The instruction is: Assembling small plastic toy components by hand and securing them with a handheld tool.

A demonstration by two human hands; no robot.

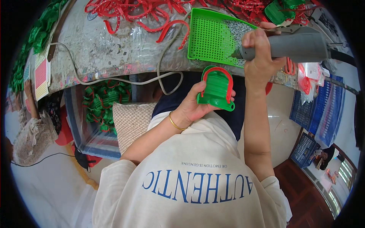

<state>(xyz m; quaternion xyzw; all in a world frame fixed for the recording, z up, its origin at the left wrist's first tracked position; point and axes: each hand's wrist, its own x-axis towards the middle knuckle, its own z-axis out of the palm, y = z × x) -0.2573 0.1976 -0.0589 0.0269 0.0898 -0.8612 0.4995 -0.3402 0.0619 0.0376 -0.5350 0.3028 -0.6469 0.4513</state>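
Observation:
In my left hand (192, 102) lies a green plastic scoop-shaped part (216, 89), its ribbed hollow side facing up. A red U-shaped plastic strip (205, 79) runs along its rim, and a small tab with a hole sticks out at its lower right. My right hand (262, 49) is wrapped round a grey electric screwdriver (294, 45). The tool's narrow tip is over the green perforated tray (207, 36), close to a heap of small silvery screws (235, 32) in the tray's right part. Whether the tip touches a screw, I cannot tell.
Loose red U-shaped strips (140, 11) are piled along the worn table's (114, 49) far side. A grey cable (133, 82) loops over its front edge. Lower left, a blue crate (76, 127) holds several green-and-red parts. Another person's arm (31, 98) shows at far left.

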